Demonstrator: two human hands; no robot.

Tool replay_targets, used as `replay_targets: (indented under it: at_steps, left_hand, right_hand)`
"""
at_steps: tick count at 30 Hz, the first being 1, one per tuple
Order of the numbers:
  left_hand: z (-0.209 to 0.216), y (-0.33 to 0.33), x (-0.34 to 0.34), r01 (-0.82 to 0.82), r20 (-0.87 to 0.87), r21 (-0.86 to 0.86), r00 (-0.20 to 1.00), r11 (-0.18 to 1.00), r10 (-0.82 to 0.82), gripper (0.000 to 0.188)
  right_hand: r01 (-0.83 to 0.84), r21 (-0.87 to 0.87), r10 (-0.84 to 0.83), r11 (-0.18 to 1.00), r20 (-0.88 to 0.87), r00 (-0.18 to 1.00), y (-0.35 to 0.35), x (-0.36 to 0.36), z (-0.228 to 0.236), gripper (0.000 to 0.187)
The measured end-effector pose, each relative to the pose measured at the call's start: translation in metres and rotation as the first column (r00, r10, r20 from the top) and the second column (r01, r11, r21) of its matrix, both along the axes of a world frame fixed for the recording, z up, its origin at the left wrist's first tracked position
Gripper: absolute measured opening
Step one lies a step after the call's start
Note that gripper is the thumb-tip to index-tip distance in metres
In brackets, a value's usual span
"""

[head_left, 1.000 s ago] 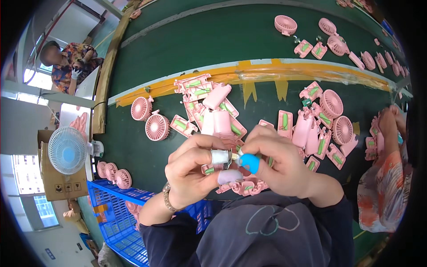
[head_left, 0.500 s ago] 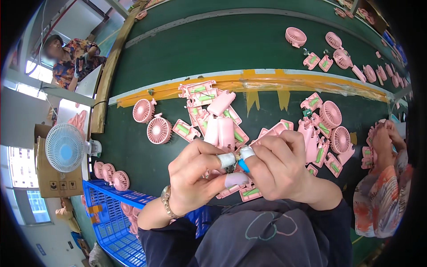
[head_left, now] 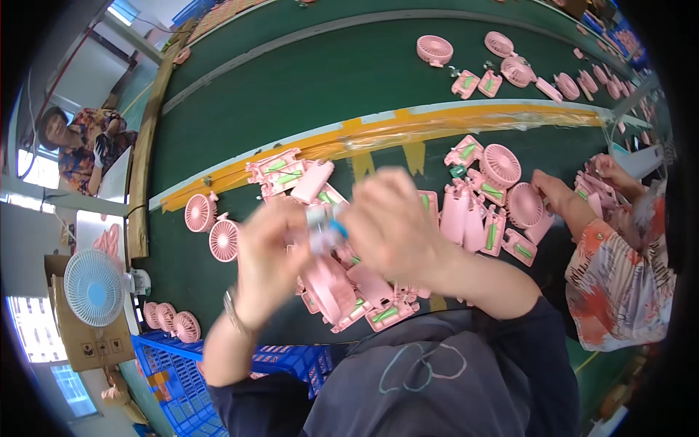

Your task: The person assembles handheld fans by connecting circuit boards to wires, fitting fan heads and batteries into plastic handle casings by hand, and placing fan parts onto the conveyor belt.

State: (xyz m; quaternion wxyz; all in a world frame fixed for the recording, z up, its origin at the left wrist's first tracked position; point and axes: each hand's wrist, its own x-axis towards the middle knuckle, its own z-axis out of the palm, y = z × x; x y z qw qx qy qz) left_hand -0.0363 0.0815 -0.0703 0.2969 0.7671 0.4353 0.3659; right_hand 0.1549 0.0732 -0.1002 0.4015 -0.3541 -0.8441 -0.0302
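Tight quarters in the middle there: I had the left hand and the right hand nearly meeting, fingertips drawn together, with a pink fan head tilted right below them, over a pile of pink casings. Blur covered the grip, so I couldn't tell which fingers, if any, were clamped on it. Leftward I read a strip of green before two fan heads; rightward, more casings crowded in, and a co-worker's hand was right by another fan head. Nearer, a blue crate sat beside the person. Beyond the taped divider the green surface ran wide, to a wooden edge at left. Past that, I caught a desk fan, a cardboard box and another person.
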Motion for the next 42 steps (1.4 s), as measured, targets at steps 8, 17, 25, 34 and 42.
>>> replay_targets:
  at_steps: [8, 17, 25, 34, 42]
  left_hand:
    - [-0.035, 0.182, 0.076, -0.119, -0.219, 0.534, 0.937, 0.837, 0.273, 0.015]
    - [-0.076, 0.182, 0.037, -0.077, -0.566, 0.172, 0.808, 0.982, 0.163, 0.029]
    - [-0.128, 0.178, -0.229, -0.745, -0.772, -0.012, 0.431, 0.667, 0.468, 0.058]
    - [-0.093, 0.117, -0.22, -0.488, 0.219, -0.23, 0.817, 0.842, 0.534, 0.027]
    - [-0.013, 0.032, -0.107, -0.252, 0.36, -0.138, 0.888, 0.958, 0.285, 0.023]
  right_hand:
    - [0.65, -0.142, -0.564, 0.747, 0.383, 0.732, 0.054, 0.14, -0.08, 0.037]
    - [0.505, -0.538, -0.518, 0.676, 0.14, 0.844, 0.069, 0.166, -0.108, 0.019]
    - [-0.054, -0.761, -0.462, 0.647, -0.447, 0.766, 0.059, 0.086, -0.091, 0.03]
    - [-0.437, -0.828, -0.309, 0.351, -0.543, 0.781, 0.02, 0.04, -0.064, 0.018]
    - [-0.727, -0.644, -0.342, 0.237, -0.756, 0.558, -0.018, 0.037, -0.023, 0.016]
